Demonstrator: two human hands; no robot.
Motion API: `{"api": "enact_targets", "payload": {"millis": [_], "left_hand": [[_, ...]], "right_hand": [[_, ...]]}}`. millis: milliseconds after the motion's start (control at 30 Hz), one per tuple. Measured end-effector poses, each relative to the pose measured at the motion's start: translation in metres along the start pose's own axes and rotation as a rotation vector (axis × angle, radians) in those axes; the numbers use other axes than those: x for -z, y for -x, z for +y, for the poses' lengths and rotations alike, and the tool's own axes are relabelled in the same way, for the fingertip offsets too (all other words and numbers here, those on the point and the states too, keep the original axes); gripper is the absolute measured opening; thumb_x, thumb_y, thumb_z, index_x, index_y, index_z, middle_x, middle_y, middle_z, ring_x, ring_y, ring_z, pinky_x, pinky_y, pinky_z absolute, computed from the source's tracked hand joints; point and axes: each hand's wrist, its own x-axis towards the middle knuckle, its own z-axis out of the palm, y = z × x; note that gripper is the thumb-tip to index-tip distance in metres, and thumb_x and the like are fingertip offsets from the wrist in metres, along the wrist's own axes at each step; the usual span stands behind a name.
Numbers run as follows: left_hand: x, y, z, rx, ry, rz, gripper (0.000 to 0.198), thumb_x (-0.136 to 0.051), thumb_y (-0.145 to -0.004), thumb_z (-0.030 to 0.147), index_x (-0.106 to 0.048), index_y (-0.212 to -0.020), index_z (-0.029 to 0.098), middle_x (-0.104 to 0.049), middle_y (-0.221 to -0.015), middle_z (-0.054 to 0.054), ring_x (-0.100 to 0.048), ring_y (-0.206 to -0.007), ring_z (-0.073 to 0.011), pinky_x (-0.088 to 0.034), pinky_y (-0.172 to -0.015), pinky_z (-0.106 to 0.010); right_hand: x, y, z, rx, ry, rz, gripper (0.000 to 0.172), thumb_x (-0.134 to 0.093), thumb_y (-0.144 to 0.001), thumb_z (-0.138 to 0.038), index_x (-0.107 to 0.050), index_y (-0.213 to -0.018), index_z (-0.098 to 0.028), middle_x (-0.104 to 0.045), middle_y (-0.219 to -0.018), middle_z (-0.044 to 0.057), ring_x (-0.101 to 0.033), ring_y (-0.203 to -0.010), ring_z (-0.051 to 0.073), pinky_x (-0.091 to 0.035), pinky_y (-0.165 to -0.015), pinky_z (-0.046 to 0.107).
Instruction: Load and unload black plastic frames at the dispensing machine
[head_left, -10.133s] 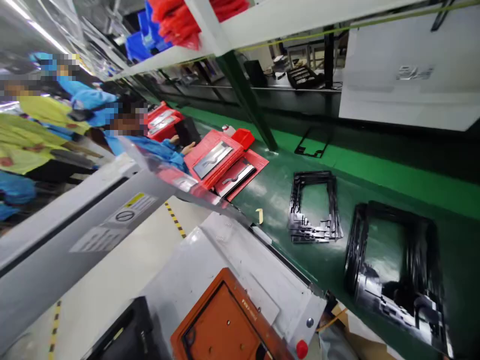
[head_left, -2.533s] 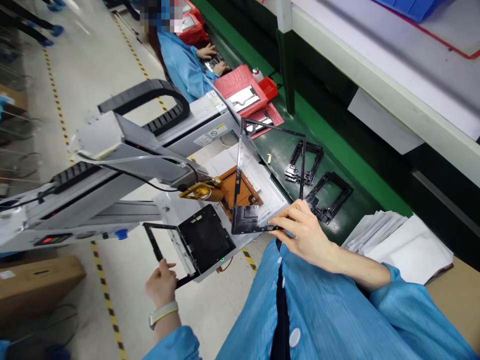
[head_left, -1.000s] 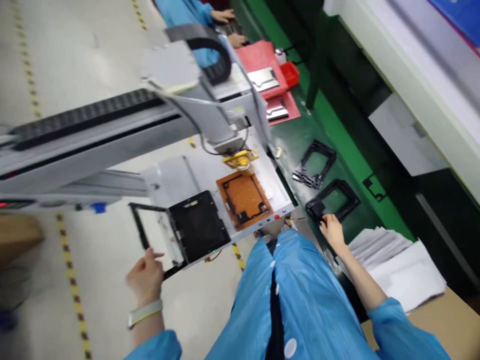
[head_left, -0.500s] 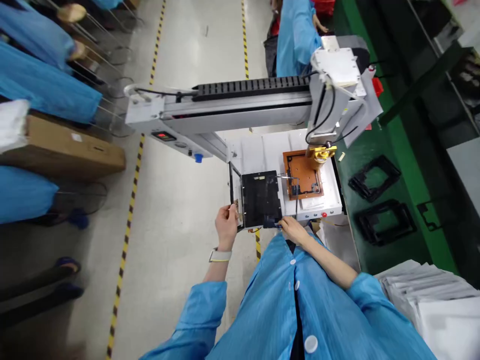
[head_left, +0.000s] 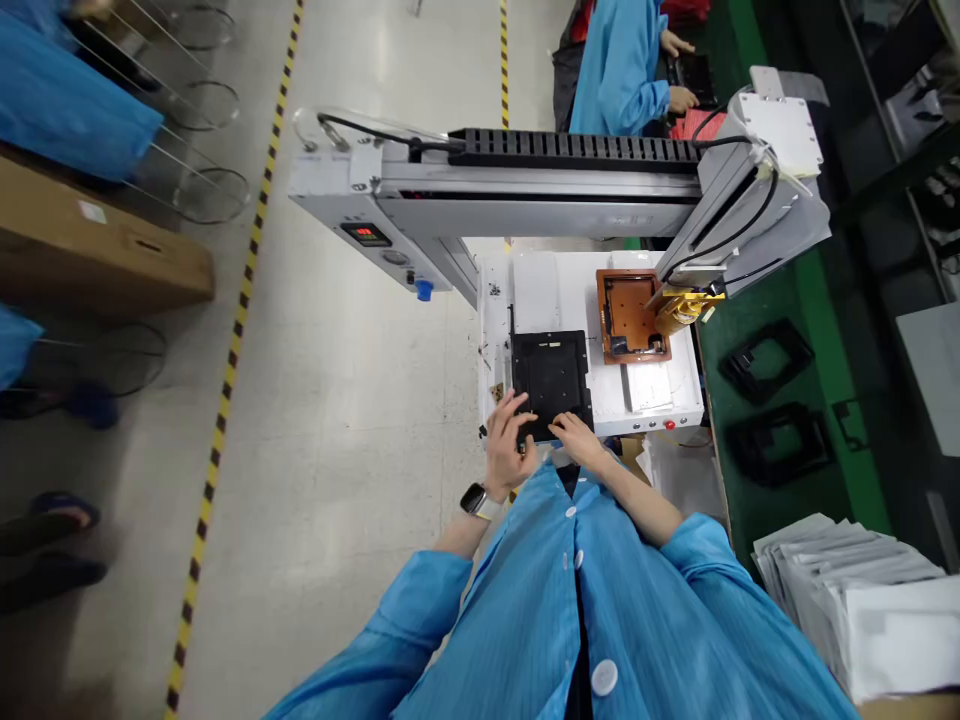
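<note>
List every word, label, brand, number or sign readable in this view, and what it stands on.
None can be read with certainty.
Red display on the control panel: lit, too small to read.
White label on the cardboard box: too small and blurred.
Black fixture and orange fixture: no readable text.

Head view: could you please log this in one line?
Left hand: at black tray; right hand: at its near edge; orange tray: alongside; black frames: on green table
</note>
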Motion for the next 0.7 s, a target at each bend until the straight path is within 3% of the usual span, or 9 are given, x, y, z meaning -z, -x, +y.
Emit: {"api": "enact_targets", "payload": {"millis": [167, 333, 433, 533, 700], "left_hand": [[-0.026, 0.000, -0.007, -0.175, -0.064, -0.236, 0.030, -0.060, -0.105, 0.028, -0.076, -0.130, 0.021, -0.068, -0.165, -0.019, -0.045, -0.172, -0.0390, -0.048, -0.135, -0.065], [-0.062, -0.014, -0.019, -0.345, -0.027, -0.463, 0.036, -0.066, -0.106, 0.029, -0.078, -0.138, 0.017, -0.068, -0.164, -0.020, -0.042, -0.174, -0.0374, -0.040, -0.143, -0.063], [-0.092, -0.021, -0.030, -0.429, -0.010, -0.603, 0.039, -0.070, -0.107, 0.034, -0.078, -0.139, 0.014, -0.070, -0.161, -0.023, -0.041, -0.174, -0.0389, -0.037, -0.145, -0.063], [-0.124, -0.019, -0.039, -0.455, -0.047, -0.724, 0.045, -0.075, -0.104, 0.037, -0.077, -0.141, 0.012, -0.071, -0.158, -0.026, -0.044, -0.172, -0.0423, -0.038, -0.144, -0.065], [-0.155, -0.004, -0.057, -0.450, -0.188, -0.909, 0.049, -0.068, -0.099, 0.021, -0.074, -0.147, 0.013, -0.066, -0.166, -0.026, -0.048, -0.169, -0.0427, -0.041, -0.142, -0.064]], "right_hand": [[0.002, 0.010, -0.023, -0.029, -0.019, 0.040, 0.038, -0.058, -0.107, -0.012, -0.073, -0.142, -0.009, -0.071, -0.146, 0.021, -0.063, -0.138, 0.028, -0.055, -0.127, 0.047], [0.005, 0.050, -0.034, -0.154, -0.126, 0.237, 0.037, -0.057, -0.093, 0.002, -0.076, -0.123, -0.010, -0.078, -0.136, 0.017, -0.069, -0.130, 0.022, -0.061, -0.118, 0.041], [-0.001, 0.090, -0.019, -0.284, -0.123, 0.312, 0.036, -0.058, -0.092, 0.001, -0.076, -0.119, -0.015, -0.079, -0.134, 0.017, -0.072, -0.127, 0.026, -0.065, -0.116, 0.046], [-0.014, 0.134, 0.002, -0.519, -0.110, 0.389, 0.035, -0.058, -0.094, -0.002, -0.078, -0.118, -0.019, -0.080, -0.124, 0.016, -0.077, -0.117, 0.030, -0.069, -0.108, 0.050], [-0.041, 0.194, 0.032, -0.821, -0.215, 0.780, 0.033, -0.053, -0.097, -0.015, -0.081, -0.108, -0.030, -0.081, -0.107, 0.012, -0.083, -0.100, 0.032, -0.074, -0.093, 0.054]]}}
